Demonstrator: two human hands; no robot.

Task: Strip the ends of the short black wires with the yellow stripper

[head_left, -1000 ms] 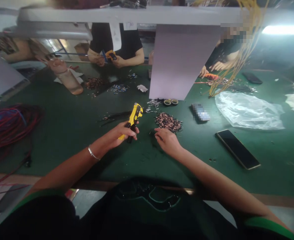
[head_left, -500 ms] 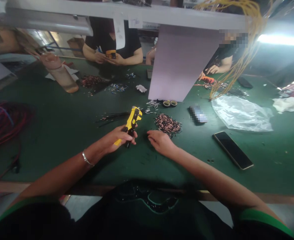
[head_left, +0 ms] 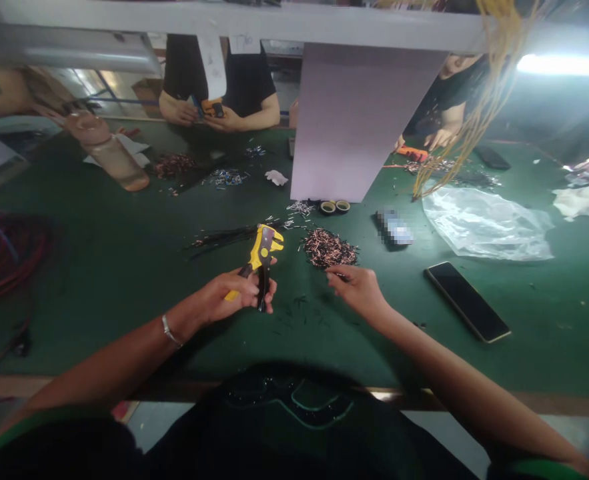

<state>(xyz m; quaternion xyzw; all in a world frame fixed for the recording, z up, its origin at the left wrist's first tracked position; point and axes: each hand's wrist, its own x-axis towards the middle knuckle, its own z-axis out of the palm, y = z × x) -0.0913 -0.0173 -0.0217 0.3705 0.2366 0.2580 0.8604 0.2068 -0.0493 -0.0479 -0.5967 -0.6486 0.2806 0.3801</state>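
Note:
My left hand [head_left: 241, 291] is wrapped round the handles of a yellow and black wire stripper [head_left: 263, 252], its jaws pointing away from me. To the right, my right hand [head_left: 357, 287] has its fingertips pinched together at the near edge of a pile of short copper-ended wires [head_left: 329, 248]. Whatever lies between those fingertips is too small to make out. Dark wires [head_left: 224, 236] lie beyond the stripper, beside small silvery terminals [head_left: 300, 209]. Tiny black scraps [head_left: 301, 307] are scattered on the green table between my hands.
A phone [head_left: 467, 300] lies right of my right arm, with a clear plastic bag [head_left: 484, 223] behind it. Tape rolls [head_left: 335, 207] sit below an upright panel [head_left: 364, 120]. A bottle [head_left: 111, 157] and red cable coil [head_left: 7, 257] are left. Co-workers' hands [head_left: 214, 117] work across the table.
My right hand has moved right, away from the stripper, to the near edge of the wire pile. My left hand still holds the stripper, now slightly lower, with its jaws turned a little.

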